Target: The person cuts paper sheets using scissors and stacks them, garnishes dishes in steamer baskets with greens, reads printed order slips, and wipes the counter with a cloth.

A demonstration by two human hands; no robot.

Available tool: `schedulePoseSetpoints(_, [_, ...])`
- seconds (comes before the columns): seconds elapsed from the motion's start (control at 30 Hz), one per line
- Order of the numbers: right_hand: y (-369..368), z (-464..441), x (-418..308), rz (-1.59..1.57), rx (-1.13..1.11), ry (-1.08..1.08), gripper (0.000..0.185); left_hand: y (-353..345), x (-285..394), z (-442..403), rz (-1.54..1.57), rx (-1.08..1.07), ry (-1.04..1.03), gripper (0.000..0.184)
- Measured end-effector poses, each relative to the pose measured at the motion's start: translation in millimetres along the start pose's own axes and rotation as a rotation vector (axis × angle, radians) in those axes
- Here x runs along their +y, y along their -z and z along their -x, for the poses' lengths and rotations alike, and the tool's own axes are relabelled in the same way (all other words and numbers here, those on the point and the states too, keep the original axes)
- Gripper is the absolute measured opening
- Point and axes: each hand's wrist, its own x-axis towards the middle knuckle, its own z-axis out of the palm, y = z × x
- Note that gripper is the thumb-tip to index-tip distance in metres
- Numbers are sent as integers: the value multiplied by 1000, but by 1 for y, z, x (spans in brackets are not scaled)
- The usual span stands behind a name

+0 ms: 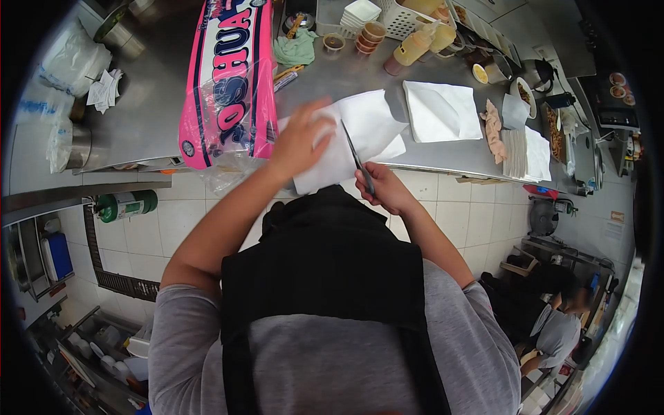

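My right hand (384, 188) is closed around the dark handle of a slim knife (355, 153). The knife's narrow blade points away from me and lies over white paper sheets (366, 117) at the front edge of the steel counter (304, 86). Over the left part of those sheets is my left hand (302, 138), blurred by motion, its fingers apart. Whether it touches the paper I cannot tell. To the right of the knife rests a separate stack of white paper (441, 111), its top sheet creased.
A large pink plastic pack (232, 83) lies left of the sheets. Behind are a green cloth (294, 47), sauce cups (334, 43), a squeeze bottle (412, 50) and a white basket (404, 21). More folded paper (526, 153) sits right. A co-worker (546, 321) is at lower right.
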Motion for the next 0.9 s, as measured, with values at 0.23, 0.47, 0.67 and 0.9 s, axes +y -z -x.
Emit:
schedulePoseSetpoints(0.23, [8, 35, 9, -79, -180, 28, 21, 16, -25, -52, 649, -597, 275, 25])
schedulePoseSetpoints(0.47, [13, 52, 1, -113, -216, 114, 26, 23, -5, -71, 620, -776, 283, 31])
schedulePoseSetpoints(0.67, [8, 54, -13, -105, -184, 179, 28, 38, 24, -87, 623, -804, 374, 35])
schedulePoseSetpoints(0.9, [9, 54, -14, -70, -171, 209, 28, 36, 26, -89, 652, -792, 382, 37])
